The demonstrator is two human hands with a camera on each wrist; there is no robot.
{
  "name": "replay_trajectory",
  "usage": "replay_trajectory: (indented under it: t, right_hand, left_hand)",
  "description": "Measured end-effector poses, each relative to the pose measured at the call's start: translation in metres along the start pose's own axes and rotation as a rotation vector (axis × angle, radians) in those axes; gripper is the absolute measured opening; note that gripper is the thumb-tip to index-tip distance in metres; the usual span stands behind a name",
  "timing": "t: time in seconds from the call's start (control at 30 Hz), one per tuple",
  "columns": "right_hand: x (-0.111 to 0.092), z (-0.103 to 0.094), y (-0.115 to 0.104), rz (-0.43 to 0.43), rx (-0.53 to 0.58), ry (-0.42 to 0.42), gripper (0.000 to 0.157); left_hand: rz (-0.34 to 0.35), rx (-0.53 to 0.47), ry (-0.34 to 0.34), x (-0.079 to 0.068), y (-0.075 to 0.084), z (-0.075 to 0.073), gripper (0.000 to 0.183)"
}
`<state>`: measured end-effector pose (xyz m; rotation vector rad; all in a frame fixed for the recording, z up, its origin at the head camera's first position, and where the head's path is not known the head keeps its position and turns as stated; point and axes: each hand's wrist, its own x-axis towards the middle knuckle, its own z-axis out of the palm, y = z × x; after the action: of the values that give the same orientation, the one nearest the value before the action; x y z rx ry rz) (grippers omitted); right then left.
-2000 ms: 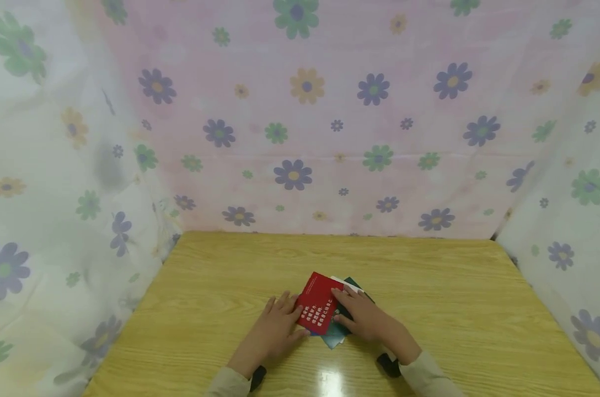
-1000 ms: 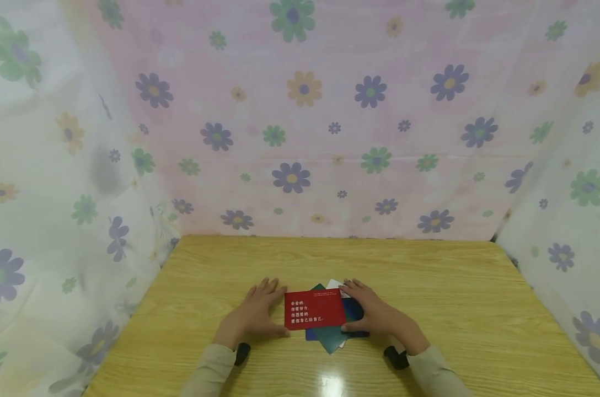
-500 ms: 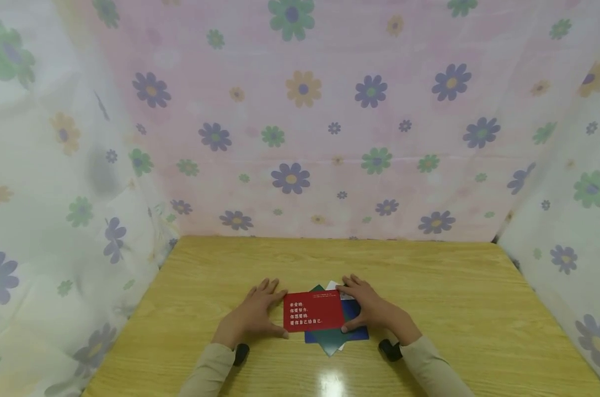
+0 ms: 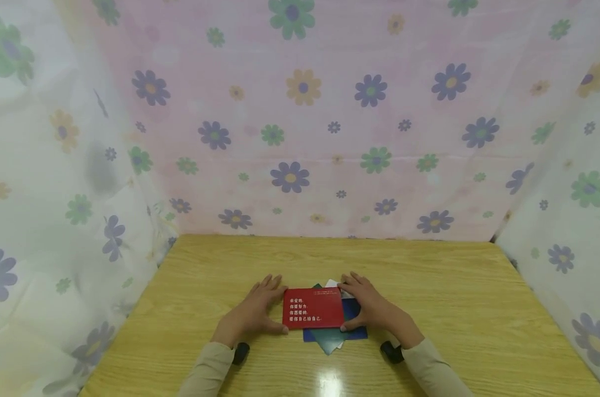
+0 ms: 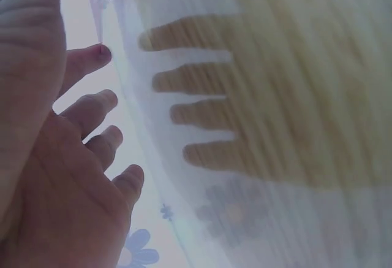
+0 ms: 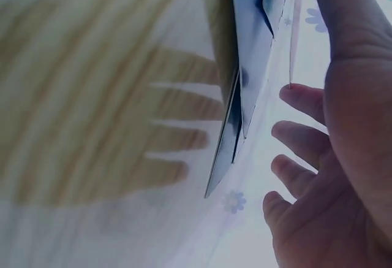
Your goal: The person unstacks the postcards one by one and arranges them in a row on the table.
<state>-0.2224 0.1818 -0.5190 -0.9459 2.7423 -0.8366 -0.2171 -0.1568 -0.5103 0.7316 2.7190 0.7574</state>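
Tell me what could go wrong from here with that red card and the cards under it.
The red card is held only near its corners by the left hand and right hand, so it might slip or bow.

The green card and blue card lie askew beneath it; a nudge could spread them further.

The white card barely shows, so it may be overlooked.

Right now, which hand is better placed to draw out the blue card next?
Probably the right hand: both hold the red card, but the blue card juts out beside the right, while the left hand is at the opposite end.
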Motion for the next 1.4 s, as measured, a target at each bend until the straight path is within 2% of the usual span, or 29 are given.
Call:
replay_trajectory:
  t: [0.33,0.53,0.77,0.97,1.4]
  right_hand:
    - [-0.003,-0.004,0.007,-0.010,0.000,0.084,0.100]
    - [-0.004,-0.011,0.012,0.032,-0.012,0.074,0.098]
    - [-0.005,-0.022,0.021,0.078,-0.039,0.075,0.099]
    - [-0.003,-0.029,0.036,0.095,-0.039,0.098,0.094]
    - [0.011,-0.041,0.072,0.159,-0.017,0.034,0.095]
  left_hand:
    - [0.036,0.007,0.034,0.013,-0.001,0.001,0.099]
    - [0.095,0.011,0.058,0.028,-0.002,0.003,0.098]
    - [0.130,-0.023,0.049,0.049,0.001,0.006,0.096]
    - [0.130,0.009,0.032,0.068,0.006,0.003,0.095]
    - [0.054,0.032,-0.023,0.113,0.006,0.005,0.097]
